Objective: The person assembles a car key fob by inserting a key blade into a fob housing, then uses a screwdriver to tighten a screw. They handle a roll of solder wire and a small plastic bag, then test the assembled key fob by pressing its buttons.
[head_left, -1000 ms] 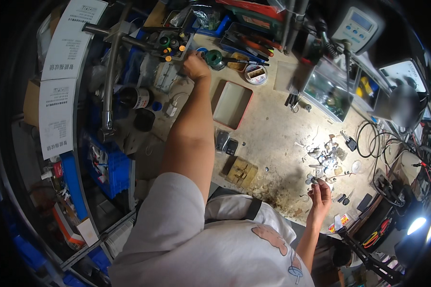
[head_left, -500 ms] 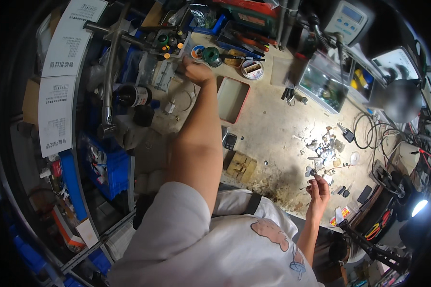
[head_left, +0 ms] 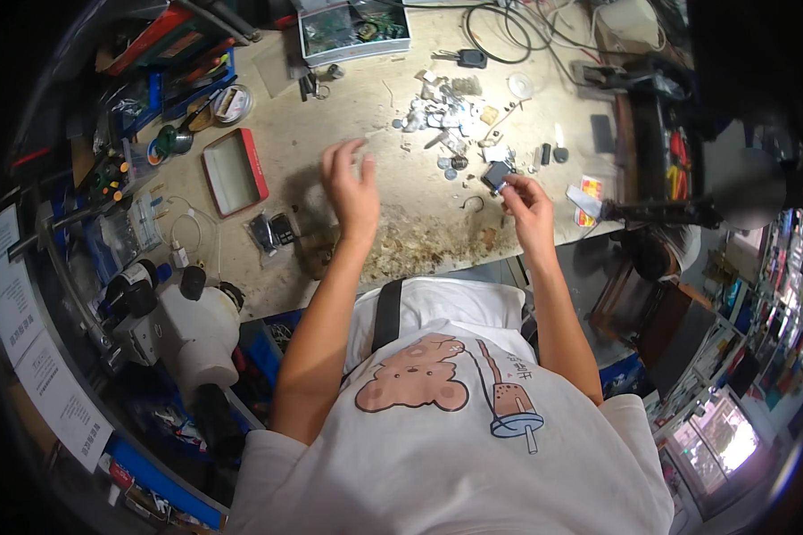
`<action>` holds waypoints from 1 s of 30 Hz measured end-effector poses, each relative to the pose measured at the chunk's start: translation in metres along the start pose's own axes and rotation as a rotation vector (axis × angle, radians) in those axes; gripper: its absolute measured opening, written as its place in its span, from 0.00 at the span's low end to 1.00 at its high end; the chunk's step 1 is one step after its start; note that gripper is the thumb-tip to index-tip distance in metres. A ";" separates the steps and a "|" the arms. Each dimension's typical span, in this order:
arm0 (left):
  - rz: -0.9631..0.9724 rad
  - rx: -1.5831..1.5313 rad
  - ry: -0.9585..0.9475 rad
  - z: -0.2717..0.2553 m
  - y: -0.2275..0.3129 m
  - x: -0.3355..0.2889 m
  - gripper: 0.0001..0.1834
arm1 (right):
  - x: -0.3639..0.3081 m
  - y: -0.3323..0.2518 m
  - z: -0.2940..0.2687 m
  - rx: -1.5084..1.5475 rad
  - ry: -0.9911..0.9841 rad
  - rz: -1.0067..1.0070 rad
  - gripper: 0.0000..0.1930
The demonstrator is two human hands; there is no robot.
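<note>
Left of the left hand (head_left: 352, 194), a shallow red-walled rectangular tray (head_left: 253, 162). Well ahead of it, a rectangular white-walled open box (head_left: 361, 54). Ahead-right of the right hand (head_left: 532, 212), a flat black rectangular block (head_left: 602, 134).

Beyond the left hand (head_left: 352, 194), bench (head_left: 352, 102) lies open between red-edged tray (head_left: 253, 165) and obstructing parts heap (head_left: 439, 116).

Rows of small dark print and bolder, larger characters on two long white paper sheets (head_left: 67, 406) over on the left, a few thin dark characters beside the drink-cup drawing on a white cotton T-shirt (head_left: 437, 473), a small red-and-yellow packet (head_left: 590, 192) with markings too tiny to read from here
</note>
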State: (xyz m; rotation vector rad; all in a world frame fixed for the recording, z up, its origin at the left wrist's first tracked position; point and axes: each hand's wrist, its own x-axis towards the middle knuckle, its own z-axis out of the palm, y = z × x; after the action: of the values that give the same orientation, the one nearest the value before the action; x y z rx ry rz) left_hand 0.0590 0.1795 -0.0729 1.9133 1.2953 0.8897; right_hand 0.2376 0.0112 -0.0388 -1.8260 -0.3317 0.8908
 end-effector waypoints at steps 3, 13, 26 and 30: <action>-0.076 0.012 -0.249 0.025 0.006 -0.001 0.14 | 0.017 0.020 -0.018 -0.021 0.050 -0.013 0.10; 0.109 0.371 -0.289 0.078 -0.002 0.028 0.13 | 0.066 0.000 0.030 -0.324 0.097 -0.173 0.14; -0.251 -0.165 -0.283 0.036 0.005 -0.008 0.15 | 0.121 -0.016 0.063 -0.521 0.146 -0.202 0.08; -0.418 -0.444 -0.300 0.027 0.021 0.008 0.16 | 0.083 -0.040 0.045 0.283 -0.065 0.216 0.07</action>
State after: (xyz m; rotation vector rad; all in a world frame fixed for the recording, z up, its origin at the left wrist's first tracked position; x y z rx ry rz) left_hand 0.0937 0.1768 -0.0696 1.3078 1.1401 0.5850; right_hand 0.2699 0.1082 -0.0471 -1.5915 -0.0439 1.0897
